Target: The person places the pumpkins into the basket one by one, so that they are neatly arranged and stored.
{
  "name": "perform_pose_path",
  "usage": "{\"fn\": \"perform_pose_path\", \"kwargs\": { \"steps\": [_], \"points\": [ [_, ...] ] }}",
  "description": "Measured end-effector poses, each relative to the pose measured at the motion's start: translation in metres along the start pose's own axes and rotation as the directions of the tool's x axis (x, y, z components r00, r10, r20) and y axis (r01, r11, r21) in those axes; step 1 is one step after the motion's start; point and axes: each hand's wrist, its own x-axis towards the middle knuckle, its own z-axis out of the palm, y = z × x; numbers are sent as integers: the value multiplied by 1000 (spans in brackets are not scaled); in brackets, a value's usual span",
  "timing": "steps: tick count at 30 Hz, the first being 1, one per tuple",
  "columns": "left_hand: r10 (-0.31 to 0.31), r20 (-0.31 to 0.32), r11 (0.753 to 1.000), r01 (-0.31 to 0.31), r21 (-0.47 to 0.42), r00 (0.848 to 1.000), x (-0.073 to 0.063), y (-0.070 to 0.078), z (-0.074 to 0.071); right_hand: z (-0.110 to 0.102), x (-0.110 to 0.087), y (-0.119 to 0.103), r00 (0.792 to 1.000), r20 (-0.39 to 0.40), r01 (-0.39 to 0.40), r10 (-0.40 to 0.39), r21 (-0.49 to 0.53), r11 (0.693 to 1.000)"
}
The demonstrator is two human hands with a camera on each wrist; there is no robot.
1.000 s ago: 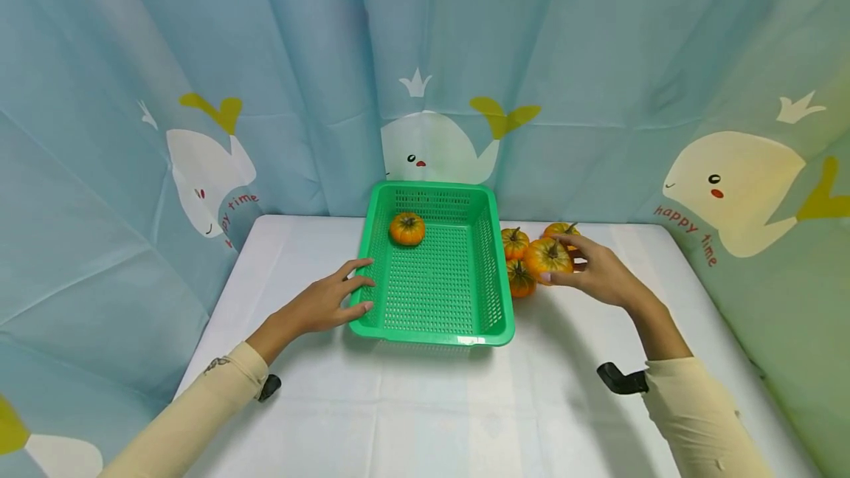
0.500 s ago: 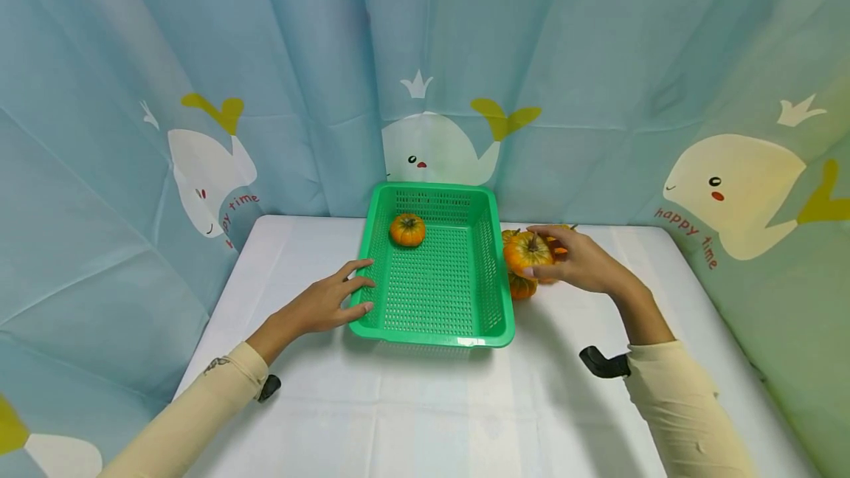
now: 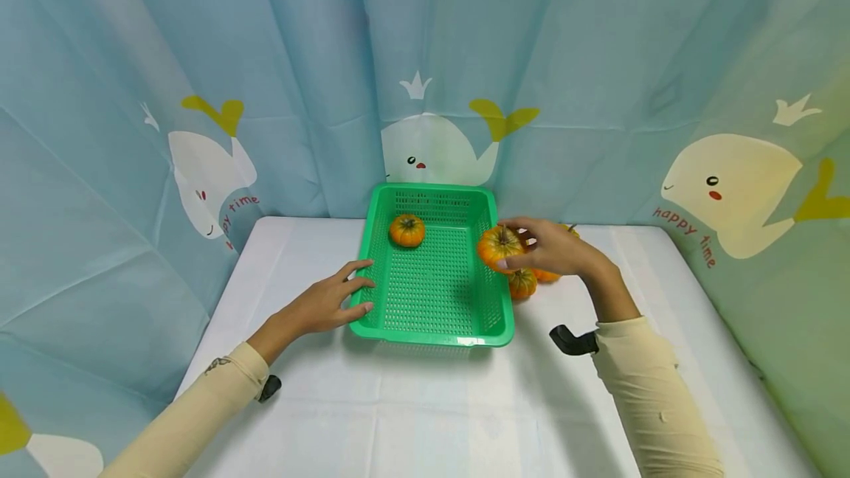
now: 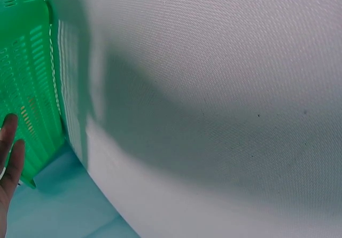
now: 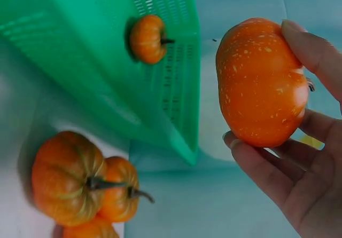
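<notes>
While the left hand (image 3: 325, 302) lies spread at the left side of the green basket (image 3: 412, 336), fingertips on the rim and nothing in its grasp, all eyes go right of centre. There the right hand (image 3: 554, 246) has a big orange pumpkin (image 3: 499, 246), thumb on one side and fingers curled round the other, up off the desk (image 3: 425, 419) and just over the basket's right rim in the head view. One small pumpkin (image 3: 407, 230) sits inside, towards the basket's upper left corner, stem up. Outside, against the right wall, the loose pumpkins (image 3: 522, 284) wait in a cluster, partly hidden behind the right hand; the right wrist view shows them at its lower left, bunched together, one cut by the bottom edge.

So the step in hand looks like the carry, pumpkin in grasp but not yet set down. The next move seems to call for a little more travel left to clear the rim, then a low, gentle lowering onto the bare mesh floor before the fingers part. The left hand looks well placed to steady the basket, should the pumpkin bump its wall.
</notes>
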Motion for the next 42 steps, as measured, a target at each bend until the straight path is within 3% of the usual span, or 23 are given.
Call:
{"fn": "perform_pose_path", "kwargs": {
  "steps": [15, 20, 33, 42],
  "points": [
    [0, 6, 1000, 0, -13, 1000, 0, 0, -1, 9, 40, -17, 996, 87, -26, 20, 61, 998],
    [0, 3, 1000, 0, -5, 1000, 0, 1, 0, 16, 53, -20, 995, 97, -2, -4, 57, 998],
    [-18, 7, 1000, 18, -8, 1000, -2, 2, -2, 39, 87, -18, 996, 92, -5, -3, 78, 997],
    [-8, 12, 1000, 8, -10, 1000, -1, 2, -2, 57, 102, -11, 994, 105, -49, 38, 103, 993]
  ]
}}
